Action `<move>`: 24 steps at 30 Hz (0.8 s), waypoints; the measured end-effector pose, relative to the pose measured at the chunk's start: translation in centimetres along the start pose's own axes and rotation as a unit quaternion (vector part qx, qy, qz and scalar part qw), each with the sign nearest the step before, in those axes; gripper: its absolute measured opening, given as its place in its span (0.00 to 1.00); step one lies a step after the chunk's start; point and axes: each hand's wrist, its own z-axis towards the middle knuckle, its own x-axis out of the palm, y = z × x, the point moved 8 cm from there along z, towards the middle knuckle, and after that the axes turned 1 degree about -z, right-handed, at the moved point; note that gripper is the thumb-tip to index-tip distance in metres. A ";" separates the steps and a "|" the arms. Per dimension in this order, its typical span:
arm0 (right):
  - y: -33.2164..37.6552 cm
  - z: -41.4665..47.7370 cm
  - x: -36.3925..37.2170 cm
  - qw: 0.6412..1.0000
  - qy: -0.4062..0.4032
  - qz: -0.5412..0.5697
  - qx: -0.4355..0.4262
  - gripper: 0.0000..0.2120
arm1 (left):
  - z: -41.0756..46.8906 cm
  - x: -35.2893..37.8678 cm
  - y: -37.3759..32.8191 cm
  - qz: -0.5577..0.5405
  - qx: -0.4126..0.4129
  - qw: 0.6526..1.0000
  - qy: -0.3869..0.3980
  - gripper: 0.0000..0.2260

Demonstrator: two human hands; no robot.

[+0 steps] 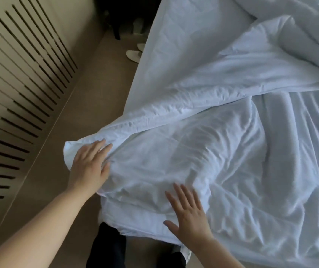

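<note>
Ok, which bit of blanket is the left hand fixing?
Start at the white bed. At its near corner, by the slatted wall, a blanket corner pokes out over the floor. It is the only bit with the left hand flat on it; the right hand rests further in.

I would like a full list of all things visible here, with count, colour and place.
duvet: one, white, crumpled across the bed, corner at near-left edge
sheet: one, white, bare at the bed's far left
slippers: at least two, white, floor beside bed, far
panel: one, cream with dark slots, left
floor: beige, between panel and bed
trousers: dark, bottom centre
left hand: flat on duvet corner
right hand: flat on duvet, near edge
</note>
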 end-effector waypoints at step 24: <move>14.3 4.2 -0.9 0.952 -0.202 0.079 0.216 0.17 | 0.0 4.1 20.9 -0.141 -0.204 0.905 0.345 0.12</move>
